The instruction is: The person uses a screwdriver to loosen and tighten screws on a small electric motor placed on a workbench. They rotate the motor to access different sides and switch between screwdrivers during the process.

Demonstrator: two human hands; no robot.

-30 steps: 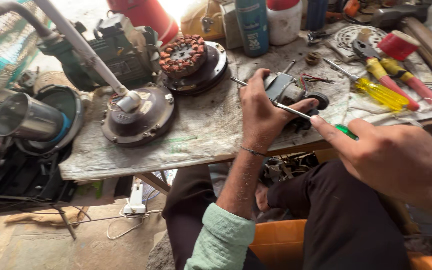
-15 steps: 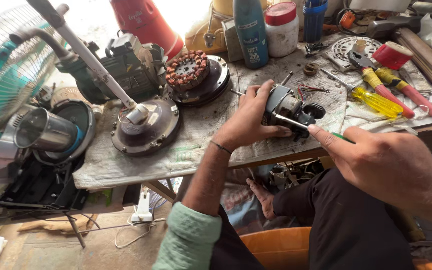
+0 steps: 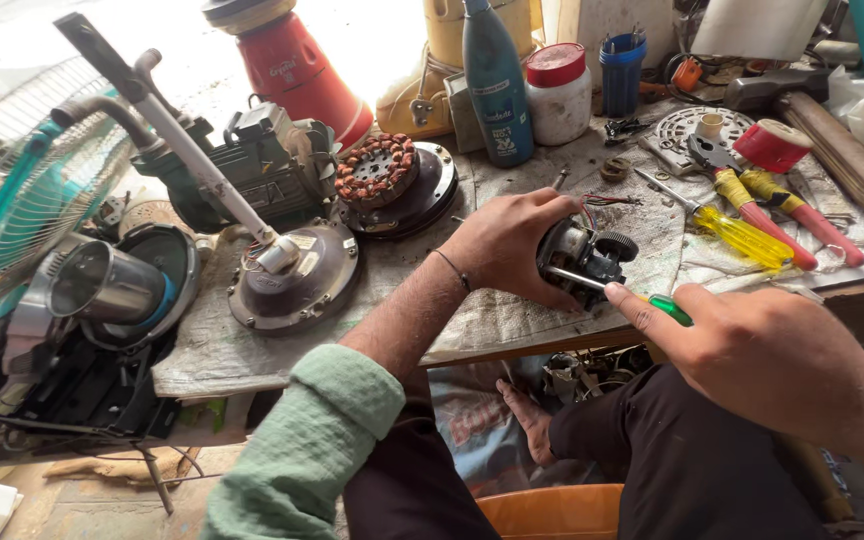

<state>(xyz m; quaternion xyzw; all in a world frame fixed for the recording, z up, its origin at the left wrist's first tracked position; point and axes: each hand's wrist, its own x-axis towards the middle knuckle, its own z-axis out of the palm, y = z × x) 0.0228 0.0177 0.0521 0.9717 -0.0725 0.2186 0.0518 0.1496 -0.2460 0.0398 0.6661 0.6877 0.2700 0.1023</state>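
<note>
So right now my left hand [image 3: 507,245] is clamped around the small electric motor [image 3: 584,258] at the workbench [image 3: 252,355] edge while my right hand [image 3: 757,350] grips the green-handled screwdriver [image 3: 617,290] into its end, housing apparently unopened, disassembly barely underway I'd guess.

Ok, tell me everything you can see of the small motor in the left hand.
The motor is small, dark metal with a black ribbed wheel at its right end and red wires at the top. It rests on the bench edge, gripped by the left hand. The screwdriver in the right hand touches its front.
</note>
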